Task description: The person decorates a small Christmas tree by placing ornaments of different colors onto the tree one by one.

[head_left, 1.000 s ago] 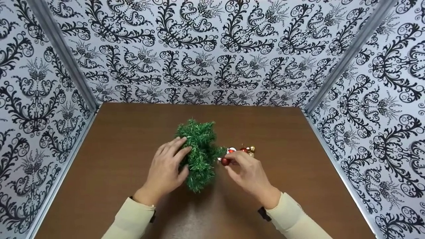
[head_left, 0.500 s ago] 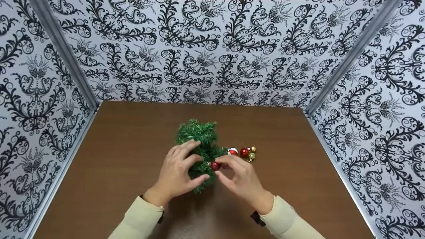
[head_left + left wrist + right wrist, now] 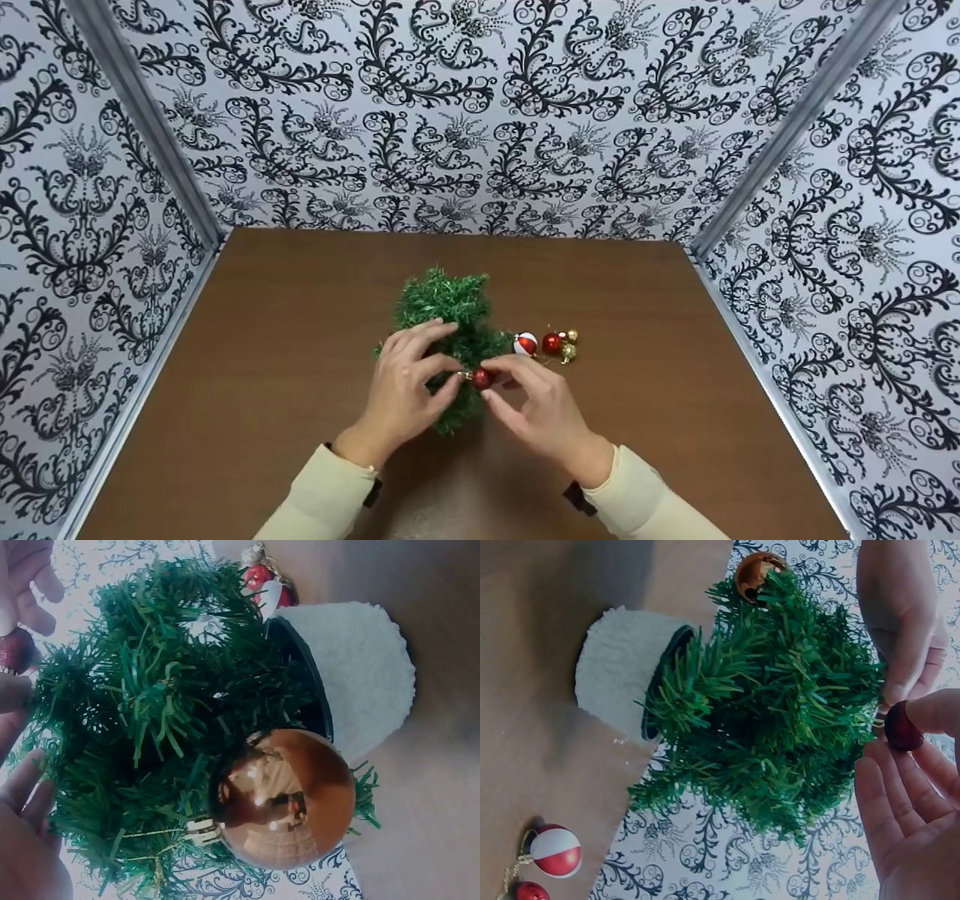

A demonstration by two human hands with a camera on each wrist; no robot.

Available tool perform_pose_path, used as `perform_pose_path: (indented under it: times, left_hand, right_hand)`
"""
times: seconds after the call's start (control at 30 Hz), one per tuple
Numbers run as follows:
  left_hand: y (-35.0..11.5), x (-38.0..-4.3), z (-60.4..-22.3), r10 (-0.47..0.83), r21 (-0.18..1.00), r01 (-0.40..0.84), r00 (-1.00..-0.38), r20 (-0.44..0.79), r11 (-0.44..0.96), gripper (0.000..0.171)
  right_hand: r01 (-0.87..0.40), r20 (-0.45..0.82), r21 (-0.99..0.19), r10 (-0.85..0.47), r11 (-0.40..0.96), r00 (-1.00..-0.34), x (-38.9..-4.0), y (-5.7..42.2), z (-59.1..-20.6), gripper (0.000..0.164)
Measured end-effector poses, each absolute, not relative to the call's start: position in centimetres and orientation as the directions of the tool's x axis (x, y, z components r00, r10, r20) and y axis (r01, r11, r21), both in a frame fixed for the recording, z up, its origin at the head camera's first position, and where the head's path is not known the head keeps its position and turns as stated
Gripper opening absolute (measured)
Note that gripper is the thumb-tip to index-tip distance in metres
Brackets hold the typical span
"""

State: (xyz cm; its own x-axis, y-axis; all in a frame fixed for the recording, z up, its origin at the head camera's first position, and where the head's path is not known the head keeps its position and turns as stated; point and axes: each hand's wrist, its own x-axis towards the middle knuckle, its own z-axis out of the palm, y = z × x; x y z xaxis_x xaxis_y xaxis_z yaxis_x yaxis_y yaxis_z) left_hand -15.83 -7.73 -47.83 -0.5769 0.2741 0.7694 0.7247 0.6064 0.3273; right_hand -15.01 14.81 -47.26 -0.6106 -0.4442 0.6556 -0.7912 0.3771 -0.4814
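Note:
A small dark red Christmas bauble (image 3: 482,379) is between my hands, in front of the tree. My right hand (image 3: 546,401) pinches its round body between thumb and fingers. At its metal cap, the thumb and index finger of my left hand (image 3: 405,386) come together and pinch. The green artificial Christmas tree (image 3: 442,296) stands right under and behind both hands, which partly cover it. Its white, rough-coated pot (image 3: 360,675) shows in both wrist views. A shiny copper bauble (image 3: 292,802) hangs from the tree on a gold thread, on the left hand's side.
Right of the tree, on the brown tabletop (image 3: 637,360), lie a red-and-white bauble (image 3: 526,343), a shiny red bauble (image 3: 552,343) and small gold ornaments (image 3: 570,351). Patterned black-and-white panels (image 3: 480,150) enclose the table at the back and sides.
My right hand has carried the dark red bauble leftward to the front of the tree. My left hand has moved right, from the tree's side, and its thumb and index finger have closed at the cap.

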Motion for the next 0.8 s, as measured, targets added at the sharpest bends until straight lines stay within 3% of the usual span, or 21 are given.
perform_pose_path:
  times: [0.2,0.57,0.8]
  left_hand:
    - [-8.3,-15.2,-47.5,0.263,0.308,0.732,-0.551,0.792,0.608,0.006]
    - [-8.4,-14.9,-47.5,0.285,0.303,0.733,-0.559,0.778,0.609,0.009]
    - [-8.4,-15.0,-47.5,0.299,0.306,0.710,-0.590,0.750,0.634,0.009]
  right_hand:
    - [-0.760,0.601,-0.516,-0.466,0.394,-0.649,-14.7,14.8,-48.6,0.036]
    - [-0.716,0.518,-0.532,-0.495,0.451,-0.697,-14.8,14.3,-49.5,0.031]
    - [-0.746,0.587,-0.458,-0.466,0.483,-0.662,-14.9,13.5,-49.4,0.027]
